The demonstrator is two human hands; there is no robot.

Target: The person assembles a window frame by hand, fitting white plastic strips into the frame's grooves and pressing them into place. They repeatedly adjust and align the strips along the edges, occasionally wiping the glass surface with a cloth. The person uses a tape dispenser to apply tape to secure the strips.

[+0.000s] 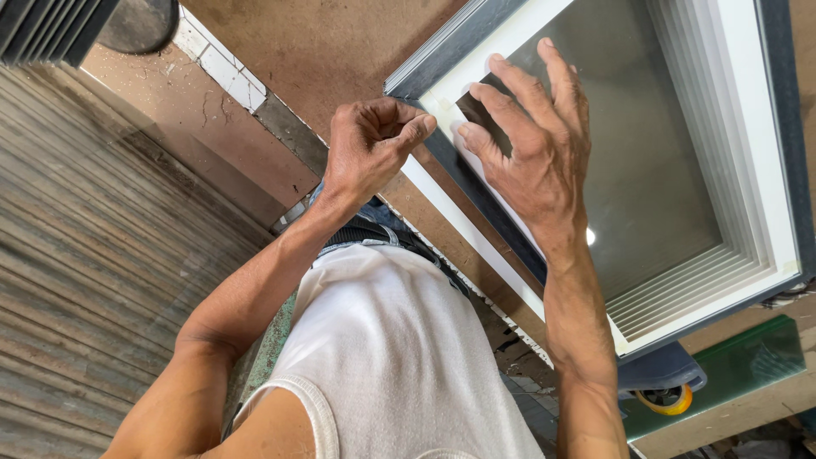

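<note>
Head view: your left hand (pixel 370 144) is curled, pinching at the white-and-grey glazed window frame (pixel 476 183) corner on the brown board.
Right hand (pixel 531 140): spread open, flat on its glass.
Hidden: whatever your left fingertips pinch; frame's far edge is cut off.

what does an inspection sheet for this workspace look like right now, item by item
surface: brown board bench, bare where visible
job's things: glazed window frame, white inside, grey outer edge, lying on the bench; glass pane set in it
clutter: yellow tape roll, blue object and green sheet below the frame's corner
grippers: left hand curled at the frame's corner, thumb and forefinger pinched; right hand spread flat, fingertips on glass near that corner
cables: nothing seen
surroundings: corrugated metal shutter; worn concrete floor; tiled strip
</note>
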